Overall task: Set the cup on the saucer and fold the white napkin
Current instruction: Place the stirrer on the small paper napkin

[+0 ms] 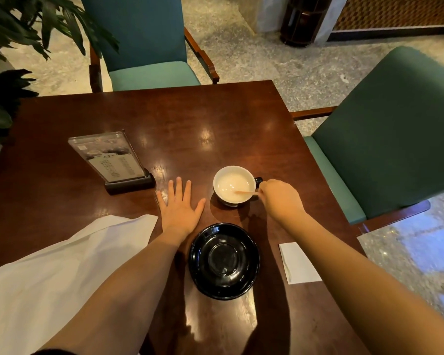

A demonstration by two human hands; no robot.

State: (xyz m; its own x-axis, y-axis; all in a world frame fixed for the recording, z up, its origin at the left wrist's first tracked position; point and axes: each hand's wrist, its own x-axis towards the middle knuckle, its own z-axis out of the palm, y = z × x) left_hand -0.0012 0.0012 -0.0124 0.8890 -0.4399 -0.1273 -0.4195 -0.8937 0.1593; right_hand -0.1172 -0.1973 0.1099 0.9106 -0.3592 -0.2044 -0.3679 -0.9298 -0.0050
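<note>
Two hands are seen stretched out over a dark, glossy wooden counter [241, 119]. A black saucer [199, 275] is set near the person, bare in its well, and places are reckoned from it. At 12 o'clock, apart from the saucer and standing directly on the counter, a cup [231, 183] is found: white inside, dark outside, filled with a pale milky drink, its dark handle turned toward 3 o'clock. A thin wooden stirrer [246, 192] is laid in the drink, its outer end reaching over the rim toward the right hand [280, 198]. That hand is held at the handle side of the cup with its fingers curled together; whether they are closed on the handle, on the stirrer, or on neither cannot be told. The left hand [181, 208] is laid palm down on the counter at 11 o'clock, fingers straight and spread apart, nothing held, just beside the cup without touching it. At 9 o'clock a large white napkin [62, 265] is spread open and creased, with the left forearm passing over its edge. At 3 o'clock a small folded white paper [299, 262] is laid flat. At 10 o'clock a clear menu stand [110, 160] on a dark base is tilted back. Teal chairs are drawn up at 12 o'clock [149, 47] and 2 o'clock [395, 124].
</note>
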